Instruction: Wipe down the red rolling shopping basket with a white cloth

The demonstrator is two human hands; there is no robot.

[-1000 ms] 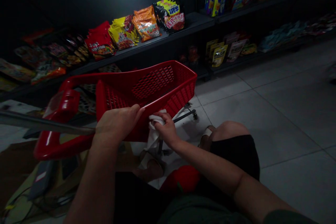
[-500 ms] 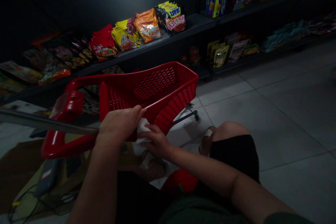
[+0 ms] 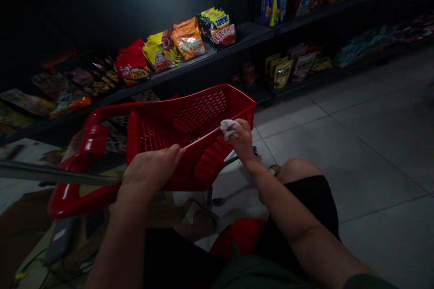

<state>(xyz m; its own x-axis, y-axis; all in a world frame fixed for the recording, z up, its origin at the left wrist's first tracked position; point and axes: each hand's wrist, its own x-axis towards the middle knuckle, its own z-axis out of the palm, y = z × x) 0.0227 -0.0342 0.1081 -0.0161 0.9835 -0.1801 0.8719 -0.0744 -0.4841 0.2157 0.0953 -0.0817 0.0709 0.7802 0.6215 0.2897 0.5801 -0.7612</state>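
Observation:
A red plastic shopping cart [image 3: 203, 162] stands in front of me, its handle [image 3: 79, 203] to the left. My left hand [image 3: 149, 169] is closed over the near rim of the basket, close to the handle end. A crumpled white cloth [image 3: 228, 129] is bunched in the fingers of my right hand [image 3: 243, 142]. That hand is at the same rim further right, toward the basket's far end. Part of the rim is hidden behind the cloth and fingers.
Dark shelves [image 3: 251, 31] with several snack packets [image 3: 188, 38] run behind the cart. A grey metal bar [image 3: 57, 174] crosses at the left. Cardboard [image 3: 23, 216] and cables [image 3: 47, 266] lie lower left. Pale floor tiles [image 3: 366, 144] extend to the right.
My right hand has moved the white cloth right and upward along the basket, from beside my left hand to near the far end. My left hand stays on the rim.

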